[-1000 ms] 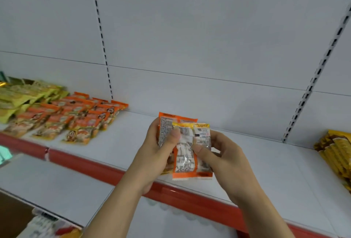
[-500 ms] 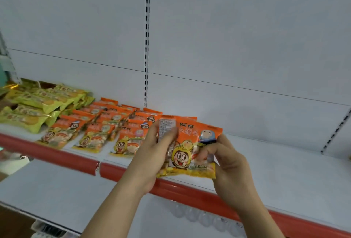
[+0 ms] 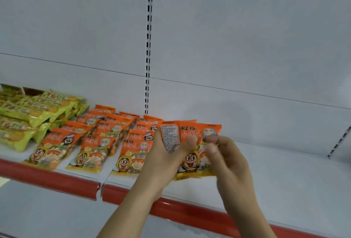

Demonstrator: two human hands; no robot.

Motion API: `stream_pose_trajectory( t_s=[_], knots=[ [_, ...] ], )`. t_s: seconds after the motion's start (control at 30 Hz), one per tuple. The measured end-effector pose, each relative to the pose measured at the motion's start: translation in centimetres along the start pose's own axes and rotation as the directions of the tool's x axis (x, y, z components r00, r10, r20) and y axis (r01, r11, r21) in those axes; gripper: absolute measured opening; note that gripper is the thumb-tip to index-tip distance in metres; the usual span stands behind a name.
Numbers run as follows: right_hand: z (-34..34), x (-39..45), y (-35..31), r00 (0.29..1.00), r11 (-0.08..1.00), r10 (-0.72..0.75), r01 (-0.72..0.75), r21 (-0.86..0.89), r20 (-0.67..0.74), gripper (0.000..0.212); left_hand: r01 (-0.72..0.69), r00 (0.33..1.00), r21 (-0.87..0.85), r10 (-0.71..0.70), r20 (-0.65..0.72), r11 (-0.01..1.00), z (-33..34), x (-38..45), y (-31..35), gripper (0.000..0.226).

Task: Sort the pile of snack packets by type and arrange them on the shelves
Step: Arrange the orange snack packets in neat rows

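My left hand grips a small stack of orange snack packets in front of the shelf, its thumb lying across them. The front orange packet faces me with its cartoon face showing. Behind it a second packet shows its printed back label. My right hand, slightly blurred, has curled fingers at the front packet's right edge and pinches it. Several matching orange packets lie in rows on the white shelf just left of my hands.
Long yellow-green packets are stacked at the shelf's far left. A red strip runs along the shelf's front edge. A slotted upright rail stands on the back wall. A lower white shelf is below.
The front packet was flipped from its back to its printed face. Both hands and the view moved left, so the held packets are now beside the orange rows.
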State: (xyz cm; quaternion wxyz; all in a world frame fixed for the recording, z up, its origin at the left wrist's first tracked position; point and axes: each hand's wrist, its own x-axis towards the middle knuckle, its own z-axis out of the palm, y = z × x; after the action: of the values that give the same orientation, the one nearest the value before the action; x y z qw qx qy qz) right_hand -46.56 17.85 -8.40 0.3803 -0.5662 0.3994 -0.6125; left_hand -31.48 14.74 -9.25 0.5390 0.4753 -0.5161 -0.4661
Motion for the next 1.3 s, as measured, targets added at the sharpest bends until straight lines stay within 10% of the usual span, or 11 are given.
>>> stream_pose_trajectory(
  t_s=[0.13,0.27,0.4,0.7,0.93,1.13,1.3],
  knots=[
    [0.6,1.8,0.4,0.997,0.998,0.054,-0.052,0.032,-0.057,0.032,0.034,0.999,-0.059,-0.033,0.011,0.998,-0.3,1.2,0.7,0.052],
    [0.5,4.3,0.9,0.967,0.976,0.171,-0.14,0.168,-0.187,0.027,0.027,0.998,-0.148,-0.036,-0.06,0.989,-1.4,2.2,0.7,0.085],
    [0.2,8.3,2.7,0.945,0.983,0.123,-0.158,-0.096,-0.303,0.03,-0.008,0.984,-0.179,-0.024,-0.175,0.984,-4.2,4.1,0.6,0.032],
    [5.0,14.2,9.9,0.949,0.842,0.251,-0.311,-0.441,-0.191,0.049,-0.057,0.984,-0.183,0.025,-0.174,0.981,-9.0,7.0,0.3,0.029],
    [5.4,14.5,13.6,0.973,0.373,0.209,-0.168,-0.912,-0.094,0.053,-0.009,0.998,-0.184,-0.004,-0.07,0.983,-11.0,8.5,-0.2,0.03],
    [5.2,13.9,14.6,0.953,0.108,0.293,-0.111,-0.988,-0.076,0.054,0.006,0.999,-0.21,0.002,0.034,0.978,-10.9,9.0,-0.7,0.03],
    [5.6,13.6,11.8,0.967,0.323,0.2,-0.216,-0.921,-0.156,0.043,-0.001,0.997,-0.192,0.016,0.08,0.981,-10.4,8.9,-0.7,0.031]
  ],
)
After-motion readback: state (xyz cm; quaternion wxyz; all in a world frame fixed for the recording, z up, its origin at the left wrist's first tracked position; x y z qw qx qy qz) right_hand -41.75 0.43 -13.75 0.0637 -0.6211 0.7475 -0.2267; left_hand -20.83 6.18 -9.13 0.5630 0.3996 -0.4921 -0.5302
